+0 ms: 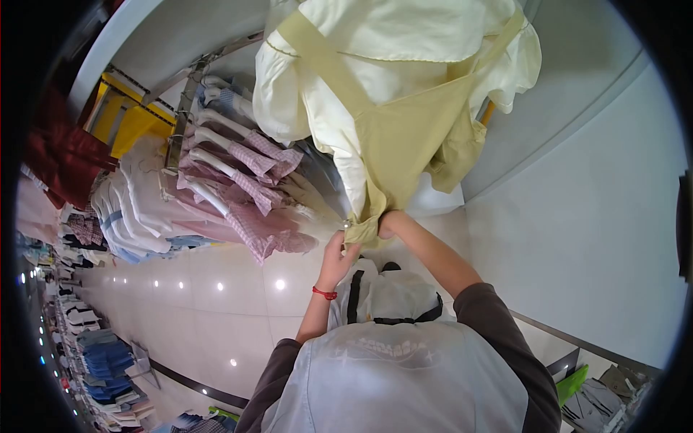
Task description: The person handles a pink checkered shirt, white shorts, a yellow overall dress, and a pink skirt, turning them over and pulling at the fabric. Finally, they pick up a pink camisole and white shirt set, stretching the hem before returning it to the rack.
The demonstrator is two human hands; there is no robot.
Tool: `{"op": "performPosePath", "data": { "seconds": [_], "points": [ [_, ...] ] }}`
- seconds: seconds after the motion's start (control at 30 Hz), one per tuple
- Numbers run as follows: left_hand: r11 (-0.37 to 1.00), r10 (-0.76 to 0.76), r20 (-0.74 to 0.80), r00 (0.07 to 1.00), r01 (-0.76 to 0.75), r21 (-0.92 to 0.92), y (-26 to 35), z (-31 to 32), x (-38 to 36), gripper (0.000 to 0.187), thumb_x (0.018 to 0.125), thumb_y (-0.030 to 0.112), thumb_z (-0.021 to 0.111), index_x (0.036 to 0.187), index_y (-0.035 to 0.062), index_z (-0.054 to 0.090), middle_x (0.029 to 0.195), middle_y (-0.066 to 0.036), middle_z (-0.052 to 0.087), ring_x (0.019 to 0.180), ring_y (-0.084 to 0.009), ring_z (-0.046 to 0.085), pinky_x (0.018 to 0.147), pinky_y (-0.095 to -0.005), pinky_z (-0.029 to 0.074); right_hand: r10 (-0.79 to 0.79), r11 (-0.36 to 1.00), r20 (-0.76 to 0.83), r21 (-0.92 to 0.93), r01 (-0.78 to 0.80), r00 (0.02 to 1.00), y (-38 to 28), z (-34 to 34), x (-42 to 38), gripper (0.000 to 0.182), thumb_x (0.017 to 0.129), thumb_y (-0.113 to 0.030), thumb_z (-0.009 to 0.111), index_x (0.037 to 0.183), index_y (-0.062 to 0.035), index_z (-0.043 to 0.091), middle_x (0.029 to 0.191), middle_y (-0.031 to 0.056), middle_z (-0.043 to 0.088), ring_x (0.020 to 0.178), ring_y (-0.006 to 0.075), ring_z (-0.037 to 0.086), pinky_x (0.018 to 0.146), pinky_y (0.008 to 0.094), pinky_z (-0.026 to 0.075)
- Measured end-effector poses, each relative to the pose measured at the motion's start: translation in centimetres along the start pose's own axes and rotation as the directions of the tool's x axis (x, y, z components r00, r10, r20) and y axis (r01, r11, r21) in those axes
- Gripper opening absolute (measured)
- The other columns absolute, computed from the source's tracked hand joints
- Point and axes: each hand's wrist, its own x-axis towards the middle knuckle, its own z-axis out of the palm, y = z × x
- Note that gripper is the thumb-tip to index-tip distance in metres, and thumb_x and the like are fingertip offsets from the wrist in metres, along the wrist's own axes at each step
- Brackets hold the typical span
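A pale yellow-green pinafore (397, 141) with shoulder straps hangs over a cream blouse (404, 32) with puffed sleeves, high in front of me. My left hand (338, 261), with a red cord on its wrist, pinches the pinafore's gathered lower edge beside a small shiny button or snap. At the same bunched cloth, my right hand (390, 224) is closed on the fabric from the right side. Folds of the pinafore cover most of its fingers. The two hands are a short way apart.
Left of the hands, pink gingham clothes (249, 169) hang on white hangers from a metal rail. Beyond them are white tops (133, 209) and a dark red garment (68, 151). A white wall panel (577, 202) rises on the right. Folded jeans (108, 364) sit at lower left.
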Motion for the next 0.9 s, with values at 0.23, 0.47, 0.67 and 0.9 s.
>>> {"op": "performPosePath", "data": {
  "seconds": [0.23, 0.47, 0.67, 0.9],
  "points": [
    [0.979, -0.122, 0.244, 0.962, 0.076, 0.189, -2.1, 0.8, -1.2, 0.023, 0.075, 0.007, 0.061, 0.096, -0.0018, 0.055, 0.075, -0.007, 0.058, 0.068, -0.0129, 0.057, 0.061, -0.0254, 0.045, -0.047, 0.994, -0.245, 0.086, 0.070, 0.968, 2.7, 3.5, -2.8, 0.020, 0.072, -0.006, 0.053, 0.089, 0.0017, 0.060, 0.095, 0.0174, 0.059, 0.091, 0.0315, 0.056, 0.077, 0.0388, 0.045],
    [0.943, -0.095, 0.366, 0.926, -0.033, 0.330, -2.2, 2.7, -0.7, 0.015, 0.071, 0.002, 0.054, 0.086, -0.0029, 0.053, 0.063, -0.005, 0.056, 0.056, -0.0087, 0.054, 0.051, -0.0237, 0.042, 0.022, 0.994, -0.374, 0.107, 0.019, 0.927, 3.3, 5.9, -4.2, 0.021, 0.072, -0.006, 0.055, 0.091, 0.0021, 0.058, 0.096, 0.0178, 0.057, 0.092, 0.0323, 0.054, 0.079, 0.0383, 0.043],
    [0.957, -0.288, 0.065, 0.955, 0.289, -0.009, -1.3, 4.2, -0.7, 0.009, 0.070, -0.001, 0.053, 0.079, -0.0024, 0.053, 0.061, -0.006, 0.054, 0.059, -0.0091, 0.055, 0.050, -0.0249, 0.043, 0.244, 0.923, -0.811, 0.363, 0.130, 0.531, -2.5, 5.2, -9.4, 0.024, 0.073, -0.008, 0.056, 0.094, 0.0019, 0.053, 0.096, 0.0186, 0.055, 0.095, 0.0342, 0.051, 0.081, 0.0387, 0.041],
    [0.933, 0.182, 0.246, 0.952, -0.246, 0.263, -1.0, 4.6, -0.9, 0.019, 0.071, 0.006, 0.058, 0.087, -0.0008, 0.051, 0.069, -0.012, 0.053, 0.058, -0.0260, 0.052, 0.055, -0.0339, 0.044, 0.457, 0.760, -0.761, 0.603, 0.242, 0.460, -6.4, 3.2, -10.1, 0.027, 0.081, -0.022, 0.056, 0.096, 0.0002, 0.049, 0.078, 0.0161, 0.057, 0.072, 0.0342, 0.056, 0.065, 0.0389, 0.046]
  ]
}}
